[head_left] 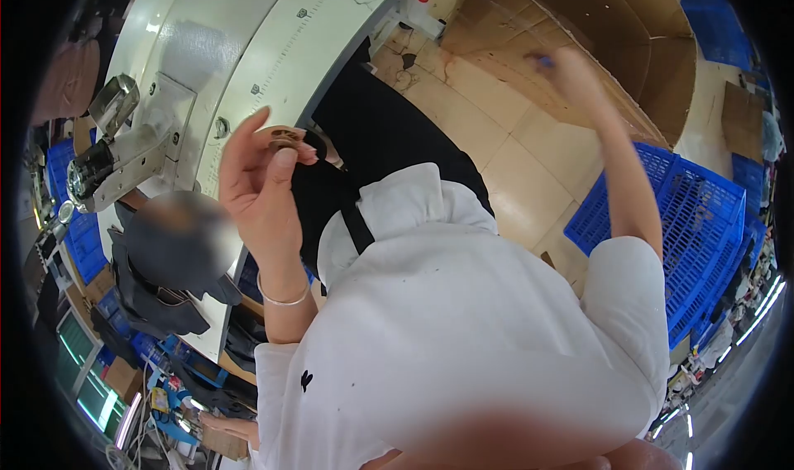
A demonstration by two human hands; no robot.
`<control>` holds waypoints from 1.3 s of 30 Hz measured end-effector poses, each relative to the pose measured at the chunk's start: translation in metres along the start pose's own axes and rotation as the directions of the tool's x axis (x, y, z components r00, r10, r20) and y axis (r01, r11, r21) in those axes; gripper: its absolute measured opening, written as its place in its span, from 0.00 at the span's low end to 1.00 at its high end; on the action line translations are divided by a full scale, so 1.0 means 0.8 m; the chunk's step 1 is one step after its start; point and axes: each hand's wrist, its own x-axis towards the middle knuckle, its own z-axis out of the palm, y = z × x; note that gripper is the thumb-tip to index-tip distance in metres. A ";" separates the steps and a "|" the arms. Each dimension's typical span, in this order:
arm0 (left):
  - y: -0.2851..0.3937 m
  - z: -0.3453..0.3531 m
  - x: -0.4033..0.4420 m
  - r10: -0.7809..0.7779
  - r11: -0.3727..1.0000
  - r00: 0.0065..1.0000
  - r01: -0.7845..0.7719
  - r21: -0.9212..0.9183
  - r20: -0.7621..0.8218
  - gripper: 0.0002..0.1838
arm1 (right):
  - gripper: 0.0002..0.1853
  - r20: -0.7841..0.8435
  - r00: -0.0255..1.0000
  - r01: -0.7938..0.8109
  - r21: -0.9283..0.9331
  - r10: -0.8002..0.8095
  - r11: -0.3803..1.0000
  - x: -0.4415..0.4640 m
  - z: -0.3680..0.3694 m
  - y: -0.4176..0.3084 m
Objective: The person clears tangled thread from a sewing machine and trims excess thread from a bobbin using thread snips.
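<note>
Raised beside the edge of the white machine table [289,65], my left hand [265,181] pinches a small brown patterned piece [285,138] between thumb and fingers. A thin bracelet circles that wrist. My right hand [575,77] is stretched out at the near side of a large open cardboard box [612,32]. Its fingers are smeared by motion, and a small blue spot shows at the fingertips. Whether that hand holds anything cannot be made out.
A metal machine part [124,152] stands on the white table. Stacked blue plastic crates [699,230] stand at the right, on the tiled floor [517,168]. Another person [178,238] in dark clothing is at the left. Another person's hand [227,424] shows at the lower left.
</note>
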 end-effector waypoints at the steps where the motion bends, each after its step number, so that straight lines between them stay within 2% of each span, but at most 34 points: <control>1: -0.006 0.003 -0.001 -0.030 0.998 0.999 0.032 -0.060 0.026 0.16 | 0.14 0.018 1.000 0.016 0.091 -0.018 0.996 0.008 0.043 0.014; 2: -0.010 0.006 -0.001 -0.057 0.991 0.997 0.062 -0.117 0.050 0.17 | 0.15 0.035 0.999 0.035 0.181 -0.042 0.983 0.016 0.090 0.028; 4: -0.014 0.016 -0.002 -0.238 0.939 0.969 0.247 -0.238 0.064 0.16 | 0.20 0.016 1.000 0.003 0.056 -0.004 0.998 0.025 0.186 0.078; 6: -0.021 0.016 -0.004 -0.302 0.901 0.946 0.324 -0.290 0.116 0.16 | 0.17 -0.040 0.992 -0.129 -0.295 0.123 0.947 0.002 0.201 0.074; 8: -0.028 0.012 -0.007 -0.300 0.900 0.944 0.327 -0.288 0.136 0.16 | 0.14 0.109 0.965 -0.156 -0.497 0.239 0.854 -0.006 0.234 0.113; 10: -0.032 0.011 -0.006 -0.305 0.884 0.938 0.344 -0.316 0.166 0.15 | 0.14 0.241 0.893 -0.187 -0.568 0.380 0.801 -0.019 0.224 0.119; 13: -0.032 0.015 -0.002 -0.317 0.832 0.924 0.379 -0.405 0.214 0.15 | 0.11 0.008 0.964 -0.234 -0.458 0.267 0.858 -0.037 0.173 0.088; 15: -0.025 0.023 -0.003 -0.325 0.800 0.919 0.392 -0.454 0.223 0.15 | 0.15 -0.031 0.978 -0.207 -0.170 0.205 0.963 -0.041 0.099 0.002; 17: -0.021 0.026 -0.006 -0.293 0.808 0.930 0.364 -0.463 0.220 0.15 | 0.17 -0.173 0.985 0.005 0.167 0.024 0.986 -0.057 0.049 -0.081; 19: -0.015 0.027 -0.011 -0.244 0.854 0.955 0.295 -0.430 0.170 0.15 | 0.20 -0.388 0.889 0.375 0.314 -0.243 0.872 -0.077 0.007 -0.164; 21: -0.011 0.024 -0.018 -0.164 0.925 0.981 0.188 -0.329 0.100 0.17 | 0.22 -0.373 0.878 0.446 0.410 -0.300 0.795 -0.103 -0.019 -0.227; 24: 0.003 0.016 -0.025 -0.147 0.898 0.989 0.134 -0.420 0.003 0.14 | 0.24 -0.490 0.746 0.623 0.276 -0.451 0.732 -0.116 -0.023 -0.276; 27: 0.013 0.004 -0.031 -0.073 0.932 0.995 0.044 -0.359 -0.068 0.16 | 0.25 -0.587 0.587 0.739 0.108 -0.557 0.665 -0.109 -0.029 -0.305; 30: 0.022 -0.006 -0.035 -0.064 0.943 0.985 0.008 -0.331 -0.158 0.18 | 0.25 -0.601 0.451 0.790 -0.075 -0.659 0.608 -0.106 -0.039 -0.319; 36: 0.040 -0.001 -0.041 0.009 0.961 0.969 -0.076 -0.267 -0.245 0.17 | 0.22 -0.560 0.352 0.809 -0.221 -0.750 0.544 -0.100 -0.060 -0.326; 39: 0.041 0.002 -0.046 0.037 0.975 0.951 -0.102 -0.195 -0.308 0.19 | 0.21 -0.599 0.315 0.836 -0.193 -0.736 0.514 -0.103 -0.064 -0.326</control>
